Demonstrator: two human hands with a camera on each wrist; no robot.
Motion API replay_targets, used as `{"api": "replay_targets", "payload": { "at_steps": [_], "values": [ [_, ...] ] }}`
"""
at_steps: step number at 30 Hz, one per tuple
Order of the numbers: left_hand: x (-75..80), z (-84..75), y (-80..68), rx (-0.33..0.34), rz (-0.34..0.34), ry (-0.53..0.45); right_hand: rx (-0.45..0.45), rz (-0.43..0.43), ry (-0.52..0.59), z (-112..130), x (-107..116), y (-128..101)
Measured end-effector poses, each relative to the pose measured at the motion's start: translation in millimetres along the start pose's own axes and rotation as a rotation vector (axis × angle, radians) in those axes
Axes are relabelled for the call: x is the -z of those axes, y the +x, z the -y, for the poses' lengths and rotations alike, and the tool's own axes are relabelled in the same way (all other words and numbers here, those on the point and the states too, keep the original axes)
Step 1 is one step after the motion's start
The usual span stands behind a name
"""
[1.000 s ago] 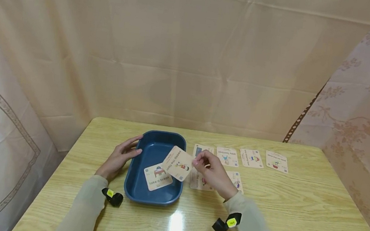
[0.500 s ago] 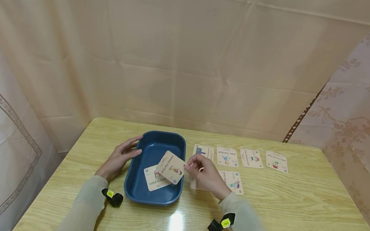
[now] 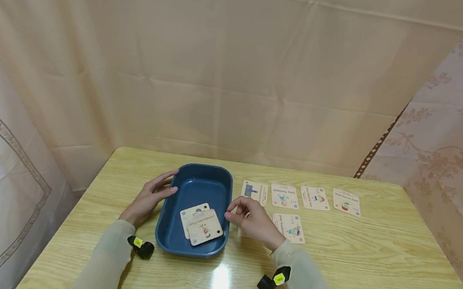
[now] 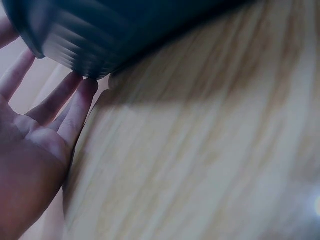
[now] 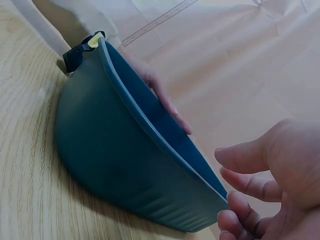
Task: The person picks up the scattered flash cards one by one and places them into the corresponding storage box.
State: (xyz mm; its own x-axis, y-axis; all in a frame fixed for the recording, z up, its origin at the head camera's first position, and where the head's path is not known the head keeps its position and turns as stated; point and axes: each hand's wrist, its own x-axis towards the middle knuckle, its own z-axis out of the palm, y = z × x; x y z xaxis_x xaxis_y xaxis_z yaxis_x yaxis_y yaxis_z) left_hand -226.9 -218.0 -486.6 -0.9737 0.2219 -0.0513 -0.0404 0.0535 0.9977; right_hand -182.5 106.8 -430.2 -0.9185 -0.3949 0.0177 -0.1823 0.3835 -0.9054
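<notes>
A deep blue plastic tray [image 3: 191, 248] stands on the table. Inside it, a picture card [image 3: 205, 231] lies over part of another card [image 3: 187, 214]; the top one is blurred. My left hand [image 3: 150, 198] rests against the tray's left side, thumb at the rim, and the left wrist view shows its fingers [image 4: 75, 115] extended against the outer wall. By the right rim hovers my right hand [image 3: 255, 220]. Between its thumb and fingers nothing is held, and the right wrist view shows a gap between the thumb [image 5: 245, 156] and the fingertips.
Right of the tray, several picture cards lie in a back row, among them a football card [image 3: 284, 196] and a slide card [image 3: 347, 202]. A nearer card [image 3: 292, 229] lies beside my right hand, which mostly covers another. A beige curtain [image 3: 222, 68] hangs behind the table.
The "sweep the floor" card has left my right hand and dropped into the tray onto the "take a break" card. My right hand has moved slightly left; my left hand has stayed put.
</notes>
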Motion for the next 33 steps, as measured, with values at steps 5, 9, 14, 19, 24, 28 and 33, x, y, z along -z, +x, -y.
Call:
{"api": "replay_targets", "payload": {
  "at_steps": [5,9,14,19,24,28,33],
  "values": [
    [-0.1,0.4,-0.1,-0.011,0.0,0.0,-0.002,-0.009,0.0,1,1,-2],
    [-0.1,0.7,0.6,-0.006,-0.004,0.003,-0.014,-0.006,-0.004,3,3,-3],
    [0.3,0.6,1.0,-0.001,-0.004,0.006,-0.023,-0.012,-0.018,5,5,-6],
    [0.6,0.1,1.5,0.001,-0.003,0.007,-0.009,-0.023,-0.032,3,11,-10],
    [1.0,-0.5,1.7,0.002,-0.003,0.007,0.011,-0.029,-0.018,-2,20,-14],
    [1.4,-0.7,1.4,-0.003,-0.002,0.008,-0.004,-0.045,-0.011,-5,27,-20],
    [0.7,-0.7,0.8,0.002,-0.002,0.009,-0.038,-0.067,-0.024,-8,37,-27]
  ]
}}
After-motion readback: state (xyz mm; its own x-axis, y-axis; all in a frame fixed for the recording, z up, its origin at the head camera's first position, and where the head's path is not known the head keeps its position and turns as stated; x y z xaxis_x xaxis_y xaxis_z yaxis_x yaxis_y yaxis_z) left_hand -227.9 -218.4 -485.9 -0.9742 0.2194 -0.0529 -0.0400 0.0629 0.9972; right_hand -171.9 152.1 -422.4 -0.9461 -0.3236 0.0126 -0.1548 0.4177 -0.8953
